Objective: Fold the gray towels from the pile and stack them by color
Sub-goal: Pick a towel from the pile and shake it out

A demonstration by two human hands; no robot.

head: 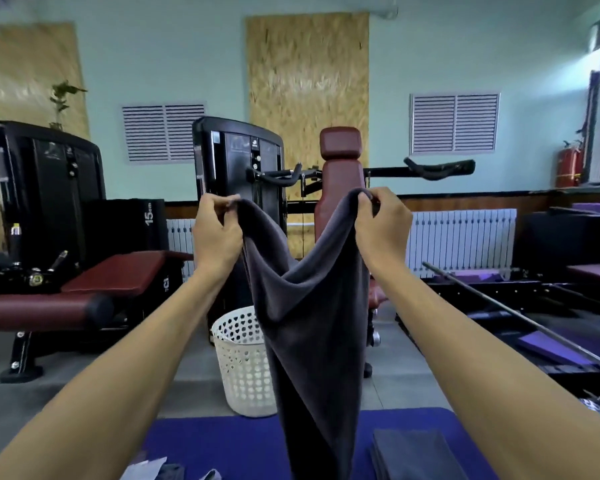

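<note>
Dark gray towel (pixel 305 306) hangs between two raised hands, left hand (pixel 215 233) and right hand (pixel 381 230) each pinching a top corner; one folded stack (pixel 416 452) lies on the blue mat (pixel 222 441).

Single head-worn wide-angle view, looking forward and slightly down across a blue mat (pixel 243 441). The mat fills the near bottom edge; beyond it stands a white basket (pixel 243 362), with gym machines and the far wall behind.

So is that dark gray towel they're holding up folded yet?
Not yet. The dark gray towel hangs unfolded, pinched at its top corners by the left hand and right hand, sagging between them.
</note>
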